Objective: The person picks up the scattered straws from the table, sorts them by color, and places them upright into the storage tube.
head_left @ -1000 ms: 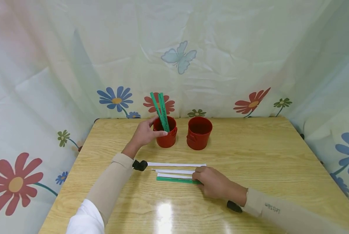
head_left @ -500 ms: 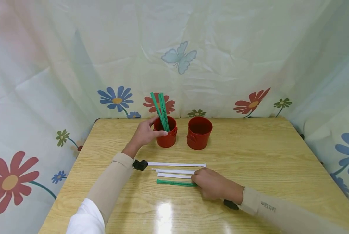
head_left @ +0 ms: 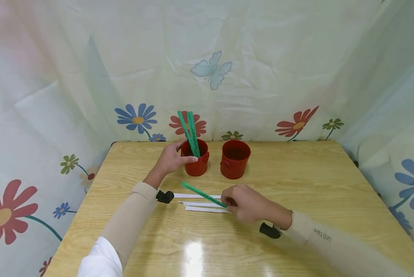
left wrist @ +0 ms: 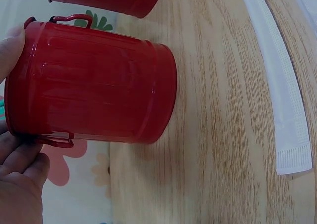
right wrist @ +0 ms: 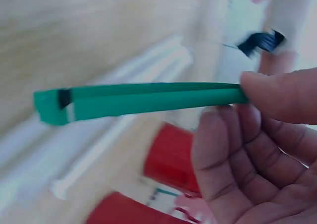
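Note:
My left hand [head_left: 170, 158] holds the left red bucket [head_left: 195, 168] near its rim, thumb on the near side. Several green paper-wrapped straws [head_left: 193, 132] lean in that bucket, their upper ends sticking out. In the left wrist view the bucket [left wrist: 99, 83] fills much of the frame between thumb and fingers. My right hand [head_left: 250, 204] pinches one green wrapped straw [head_left: 203, 194] by its right end, raised over the table and tilted. The right wrist view shows thumb and fingertips on this straw [right wrist: 148, 99]. Several white wrapped straws [head_left: 203, 210] lie beneath it, partly hidden by the hand.
A second red bucket [head_left: 235, 165], with no straws showing above its rim, stands right of the first. Both are near the back edge of the wooden table [head_left: 297, 173]. A flowered curtain [head_left: 262, 77] hangs behind and at the sides.
My right hand has picked up the green straw from the table and lifted it, its left end rising toward the buckets. My left hand stays on the left bucket.

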Tool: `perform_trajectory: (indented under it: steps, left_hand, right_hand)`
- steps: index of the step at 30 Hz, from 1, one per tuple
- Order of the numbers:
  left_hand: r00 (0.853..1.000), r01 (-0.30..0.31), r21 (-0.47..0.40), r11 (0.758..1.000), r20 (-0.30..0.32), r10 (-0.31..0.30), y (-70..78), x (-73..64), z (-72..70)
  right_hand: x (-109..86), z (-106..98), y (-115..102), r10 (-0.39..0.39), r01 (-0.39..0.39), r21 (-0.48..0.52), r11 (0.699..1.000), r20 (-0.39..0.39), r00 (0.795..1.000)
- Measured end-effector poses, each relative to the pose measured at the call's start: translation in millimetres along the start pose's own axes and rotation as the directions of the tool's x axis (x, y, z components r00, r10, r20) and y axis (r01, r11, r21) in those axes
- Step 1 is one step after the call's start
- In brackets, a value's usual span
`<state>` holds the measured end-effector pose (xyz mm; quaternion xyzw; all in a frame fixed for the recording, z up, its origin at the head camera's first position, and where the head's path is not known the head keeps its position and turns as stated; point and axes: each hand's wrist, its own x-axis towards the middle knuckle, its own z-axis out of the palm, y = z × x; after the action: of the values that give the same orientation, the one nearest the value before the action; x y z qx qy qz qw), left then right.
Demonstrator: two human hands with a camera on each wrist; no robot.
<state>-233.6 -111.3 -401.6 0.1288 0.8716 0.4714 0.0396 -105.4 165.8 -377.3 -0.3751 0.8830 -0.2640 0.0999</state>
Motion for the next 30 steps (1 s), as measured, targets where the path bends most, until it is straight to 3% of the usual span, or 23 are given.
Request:
perform_trajectory:
  steps: [5,12,21,26,30]
  left_hand:
    - [1.000,-0.013,0.009,1.000,-0.003,0.013,-3.4,-0.1,-0.2]
    - [1.000,-0.006,0.002,1.000,-0.002,0.006,-3.4,1.6,1.3]
    - [1.000,-0.009,-0.004,1.000,-0.005,0.009,1.8,2.6,4.2]
    - [1.000,-0.018,-0.020,1.000,0.007,0.018,3.9,3.0,5.2]
    - [1.000,0.010,-0.032,0.999,0.005,-0.010,3.4,0.4,3.6]
  right_hand:
    - [14.9,-26,-8,-0.032,0.057,0.157,0.986,-0.158,0.987]
    - [42.5,-58,-15,0.051,0.059,0.272,0.961,-0.380,0.924]
    - [70.8,-70,-18,0.128,0.036,0.345,0.938,-0.441,0.889]
    - [83.3,-77,-18,0.176,-0.005,0.361,0.933,-0.443,0.879]
    - [96.6,-79,-15,0.209,-0.017,0.403,0.915,-0.437,0.875]
